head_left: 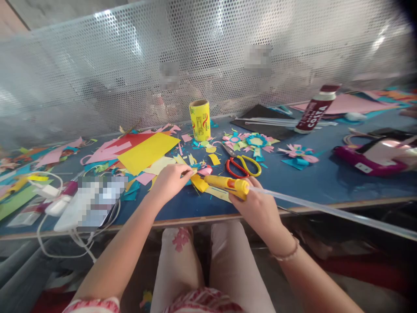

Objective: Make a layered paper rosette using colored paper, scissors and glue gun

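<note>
In my right hand (257,208) is a yellow hot glue gun (224,184), its nozzle pointing left. A long clear glue stick (312,206) trails out of its back end to the right. My left hand (172,180) pinches a small paper piece (194,171) close to the nozzle; its exact shape is hard to make out. Just below the nozzle is a folded yellow paper strip (199,183). Red-and-yellow-handled scissors (243,167) lie beyond the glue gun. Paper flowers in pink and blue (257,140) lie behind the scissors, with another paper flower (299,155) to their right.
A yellow cardboard tube (200,121) stands at the back; a Costa bottle (317,109) is at the right. Yellow paper (148,152) and scraps cover the left. A phone (102,202), power bank (76,208) and cables lie near the front left edge. A perforated metal panel (130,65) closes the back.
</note>
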Demonstrator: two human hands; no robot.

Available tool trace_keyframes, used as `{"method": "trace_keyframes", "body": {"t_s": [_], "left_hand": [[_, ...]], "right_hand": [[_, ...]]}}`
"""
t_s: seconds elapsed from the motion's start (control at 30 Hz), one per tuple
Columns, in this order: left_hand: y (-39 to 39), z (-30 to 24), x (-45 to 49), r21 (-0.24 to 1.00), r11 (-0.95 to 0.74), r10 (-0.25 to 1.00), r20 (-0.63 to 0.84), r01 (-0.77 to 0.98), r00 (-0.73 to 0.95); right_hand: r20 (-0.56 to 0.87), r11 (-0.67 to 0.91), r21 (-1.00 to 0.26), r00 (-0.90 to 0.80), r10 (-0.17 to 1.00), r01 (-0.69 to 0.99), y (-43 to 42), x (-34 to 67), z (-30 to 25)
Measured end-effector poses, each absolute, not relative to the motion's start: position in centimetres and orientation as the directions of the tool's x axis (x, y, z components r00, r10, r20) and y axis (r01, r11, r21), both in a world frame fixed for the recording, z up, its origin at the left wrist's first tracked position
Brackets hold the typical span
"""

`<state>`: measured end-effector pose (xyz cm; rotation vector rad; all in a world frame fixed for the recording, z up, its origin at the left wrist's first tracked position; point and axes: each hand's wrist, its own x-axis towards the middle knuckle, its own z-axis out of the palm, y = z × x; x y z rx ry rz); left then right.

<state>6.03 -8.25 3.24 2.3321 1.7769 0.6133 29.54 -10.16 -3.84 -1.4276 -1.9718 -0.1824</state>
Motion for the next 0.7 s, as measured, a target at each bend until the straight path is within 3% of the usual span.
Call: {"method": "trace_keyframes", "body": {"t_s": [0.17,0.3,0.37,0.57,0.7], "left_hand": [[-8.7,2.9,6.3,0.303,-0.324,0.934,0.253,0.896,0.252],[-9.1,1.9,6.4,0.188,-0.368,0.905,0.299,0.911,0.304],[-9.2,1.3,6.3,0.150,-0.380,0.892,0.321,0.913,0.318],[-9.4,0.1,5.9,0.130,-0.375,0.881,0.359,0.918,0.309],[-9.5,0.1,5.9,0.117,-0.389,0.880,0.341,0.914,0.331]], "right_hand": [[0.547,0.324,-0.472,-0.016,0.837,0.820,-8.7,33.4,-2.2],[0.232,0.088,-0.636,0.082,0.969,0.767,-5.9,37.0,1.8],[0.162,0.064,-0.665,0.060,0.985,0.744,-3.7,38.6,3.8],[0.268,0.148,-0.510,-0.007,0.963,0.847,3.9,43.3,5.9],[0.278,0.023,-0.336,0.076,0.958,0.942,7.4,46.1,4.7]]}}
